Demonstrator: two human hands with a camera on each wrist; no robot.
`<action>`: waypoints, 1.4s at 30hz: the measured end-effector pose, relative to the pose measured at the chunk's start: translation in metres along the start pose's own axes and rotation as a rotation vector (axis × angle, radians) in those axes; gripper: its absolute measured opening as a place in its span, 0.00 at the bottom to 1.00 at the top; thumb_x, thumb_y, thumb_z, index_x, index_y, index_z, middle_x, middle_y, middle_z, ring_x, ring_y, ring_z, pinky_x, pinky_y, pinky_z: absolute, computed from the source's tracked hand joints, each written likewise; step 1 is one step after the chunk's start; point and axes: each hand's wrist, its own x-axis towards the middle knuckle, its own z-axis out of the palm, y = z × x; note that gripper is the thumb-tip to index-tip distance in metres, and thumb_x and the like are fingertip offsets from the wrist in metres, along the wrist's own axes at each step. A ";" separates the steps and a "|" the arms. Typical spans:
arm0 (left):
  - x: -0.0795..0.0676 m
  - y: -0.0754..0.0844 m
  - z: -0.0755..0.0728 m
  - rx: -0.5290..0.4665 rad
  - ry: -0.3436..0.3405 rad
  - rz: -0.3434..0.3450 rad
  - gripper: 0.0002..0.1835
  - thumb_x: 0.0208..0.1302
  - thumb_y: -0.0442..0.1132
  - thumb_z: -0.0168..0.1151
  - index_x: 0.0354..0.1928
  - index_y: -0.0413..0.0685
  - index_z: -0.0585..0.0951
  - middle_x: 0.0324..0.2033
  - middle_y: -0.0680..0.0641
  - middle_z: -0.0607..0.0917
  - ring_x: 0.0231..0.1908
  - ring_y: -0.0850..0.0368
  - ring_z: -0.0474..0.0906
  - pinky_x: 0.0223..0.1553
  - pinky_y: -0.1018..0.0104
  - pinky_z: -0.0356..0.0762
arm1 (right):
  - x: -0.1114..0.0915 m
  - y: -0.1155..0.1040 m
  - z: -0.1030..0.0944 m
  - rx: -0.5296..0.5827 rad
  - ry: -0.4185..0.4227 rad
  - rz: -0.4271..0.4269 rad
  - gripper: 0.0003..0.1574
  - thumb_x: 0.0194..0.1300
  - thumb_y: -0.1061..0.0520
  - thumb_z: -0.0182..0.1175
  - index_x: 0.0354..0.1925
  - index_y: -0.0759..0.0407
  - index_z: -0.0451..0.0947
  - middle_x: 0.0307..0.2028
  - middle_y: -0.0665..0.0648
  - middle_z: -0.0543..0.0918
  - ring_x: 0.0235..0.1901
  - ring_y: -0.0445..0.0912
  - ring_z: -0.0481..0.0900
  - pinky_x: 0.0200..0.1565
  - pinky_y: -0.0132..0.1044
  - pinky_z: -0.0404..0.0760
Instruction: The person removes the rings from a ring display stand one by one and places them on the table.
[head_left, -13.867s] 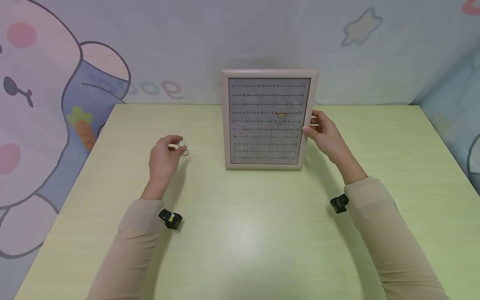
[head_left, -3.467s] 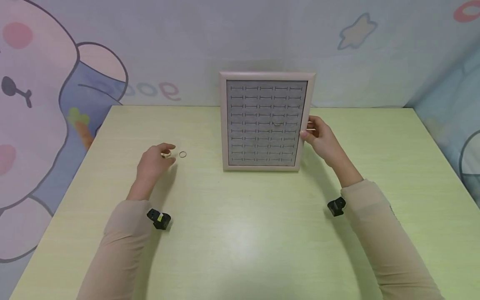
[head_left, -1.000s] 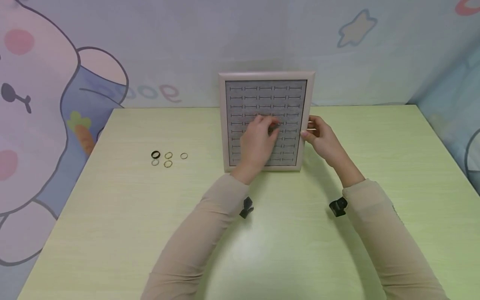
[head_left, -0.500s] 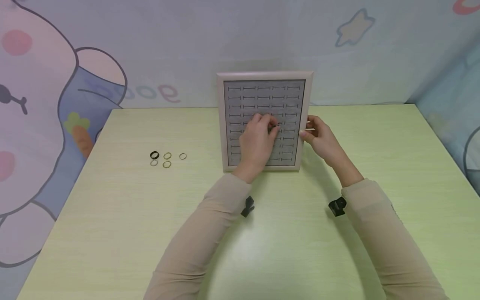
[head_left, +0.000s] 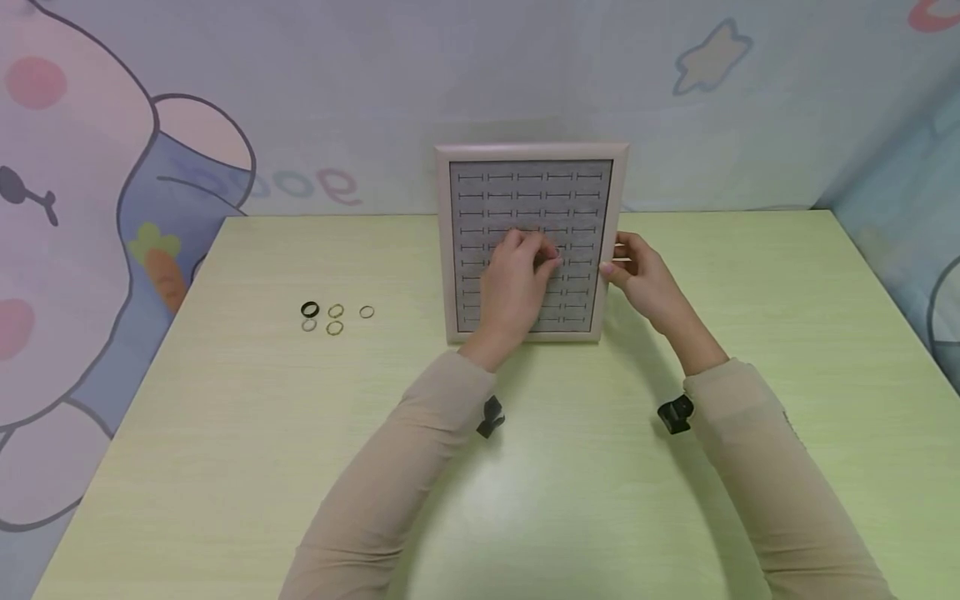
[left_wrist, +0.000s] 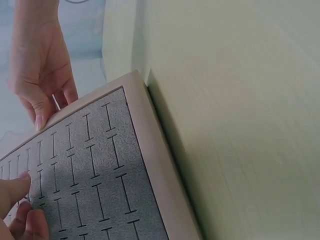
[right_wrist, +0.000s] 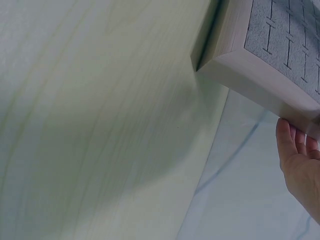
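A ring display board (head_left: 573, 196) in a pale pink frame, its grey face cut with rows of slots, stands upright at the back of the table. My left hand (head_left: 513, 279) is at the middle of the face, thumb and fingertips pinching a small ring (head_left: 557, 252) at a slot; the fingers mostly cover it. My right hand (head_left: 648, 279) grips the frame's right edge, thumb on the front and fingers behind, also seen in the left wrist view as the far hand (left_wrist: 42, 75). In the right wrist view, that hand (right_wrist: 300, 165) holds the frame's side (right_wrist: 270, 100).
Left of the board lie several rings: a black ring (head_left: 310, 309), a silver ring (head_left: 309, 325), a gold ring (head_left: 336, 310), another gold ring (head_left: 334, 328) and a thin ring (head_left: 366, 312). A patterned cloth (head_left: 375, 83) hangs behind the table (head_left: 420, 533).
The gold ring has left the board; rings now lie on the table at left. My left hand has moved from there to the remaining ring on the board. The right hand keeps its hold.
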 end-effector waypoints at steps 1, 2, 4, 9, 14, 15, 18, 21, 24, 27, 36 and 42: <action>-0.001 0.000 0.000 -0.005 -0.002 0.000 0.08 0.64 0.45 0.61 0.40 0.52 0.81 0.45 0.51 0.80 0.46 0.55 0.76 0.46 0.62 0.76 | 0.000 0.000 0.000 0.000 0.000 0.000 0.31 0.73 0.62 0.46 0.70 0.67 0.52 0.62 0.70 0.66 0.60 0.57 0.68 0.63 0.49 0.68; -0.001 0.000 -0.001 -0.011 -0.003 0.001 0.07 0.64 0.45 0.61 0.39 0.52 0.81 0.46 0.51 0.81 0.47 0.55 0.76 0.46 0.62 0.76 | 0.000 0.000 0.000 -0.002 0.000 -0.001 0.31 0.73 0.62 0.46 0.70 0.67 0.52 0.62 0.70 0.66 0.60 0.56 0.68 0.63 0.49 0.68; -0.002 0.000 -0.002 -0.016 -0.003 0.010 0.07 0.63 0.45 0.62 0.39 0.52 0.81 0.46 0.52 0.82 0.47 0.55 0.77 0.46 0.62 0.77 | 0.000 0.000 0.000 -0.004 0.000 -0.002 0.31 0.73 0.62 0.46 0.70 0.67 0.52 0.62 0.70 0.66 0.59 0.56 0.68 0.63 0.48 0.68; -0.003 0.001 -0.009 -0.034 -0.009 0.024 0.07 0.63 0.45 0.63 0.39 0.52 0.82 0.43 0.54 0.84 0.42 0.59 0.77 0.41 0.67 0.76 | 0.000 -0.001 0.000 -0.001 0.005 0.003 0.31 0.73 0.62 0.46 0.70 0.67 0.52 0.62 0.70 0.66 0.59 0.57 0.68 0.62 0.47 0.68; -0.006 0.000 -0.019 -0.066 -0.027 0.016 0.10 0.63 0.45 0.63 0.45 0.53 0.82 0.43 0.54 0.84 0.41 0.59 0.76 0.38 0.69 0.74 | 0.001 -0.001 0.000 0.007 0.004 0.008 0.31 0.73 0.63 0.46 0.70 0.67 0.52 0.62 0.70 0.66 0.59 0.57 0.68 0.62 0.45 0.68; -0.007 0.000 -0.021 -0.074 -0.031 0.014 0.11 0.63 0.45 0.63 0.47 0.53 0.81 0.44 0.54 0.84 0.42 0.59 0.76 0.38 0.69 0.75 | 0.001 0.000 0.000 0.005 0.002 0.008 0.31 0.73 0.62 0.46 0.70 0.67 0.52 0.62 0.70 0.66 0.60 0.56 0.68 0.62 0.45 0.68; -0.008 -0.002 -0.028 -0.098 -0.030 0.009 0.15 0.62 0.44 0.64 0.50 0.53 0.80 0.47 0.54 0.84 0.44 0.58 0.77 0.41 0.67 0.77 | 0.000 0.001 -0.001 0.000 0.002 0.008 0.31 0.73 0.62 0.46 0.70 0.67 0.52 0.62 0.69 0.66 0.60 0.56 0.68 0.62 0.46 0.68; -0.010 -0.006 -0.035 -0.134 -0.021 0.009 0.17 0.62 0.41 0.64 0.53 0.51 0.80 0.49 0.51 0.84 0.45 0.56 0.78 0.45 0.65 0.77 | 0.000 0.001 -0.001 -0.011 0.002 0.004 0.31 0.73 0.62 0.45 0.70 0.68 0.52 0.62 0.70 0.66 0.60 0.56 0.68 0.62 0.46 0.68; -0.012 -0.012 -0.042 -0.148 -0.023 -0.010 0.18 0.63 0.41 0.63 0.54 0.51 0.79 0.49 0.50 0.83 0.46 0.55 0.78 0.45 0.63 0.77 | 0.000 0.001 -0.002 -0.013 0.003 0.006 0.31 0.73 0.62 0.45 0.70 0.68 0.51 0.62 0.70 0.65 0.61 0.57 0.67 0.62 0.47 0.68; -0.015 -0.019 -0.050 -0.145 -0.029 -0.041 0.18 0.64 0.42 0.63 0.56 0.52 0.79 0.50 0.50 0.82 0.48 0.55 0.78 0.44 0.61 0.77 | -0.001 0.001 -0.002 -0.012 0.001 0.011 0.32 0.73 0.62 0.45 0.71 0.67 0.51 0.63 0.70 0.65 0.61 0.58 0.67 0.64 0.49 0.67; -0.021 -0.046 -0.070 -0.134 -0.019 -0.079 0.18 0.63 0.41 0.63 0.55 0.49 0.80 0.51 0.47 0.81 0.47 0.52 0.77 0.42 0.59 0.76 | -0.001 0.001 -0.002 -0.011 0.002 0.015 0.32 0.74 0.62 0.45 0.71 0.66 0.50 0.63 0.70 0.65 0.62 0.59 0.66 0.64 0.51 0.66; -0.025 -0.069 -0.082 -0.114 0.007 -0.121 0.17 0.64 0.40 0.62 0.54 0.47 0.80 0.51 0.45 0.81 0.49 0.48 0.77 0.44 0.56 0.75 | -0.001 0.001 -0.002 -0.010 -0.003 0.015 0.32 0.74 0.61 0.46 0.71 0.66 0.50 0.63 0.69 0.65 0.62 0.58 0.67 0.64 0.49 0.67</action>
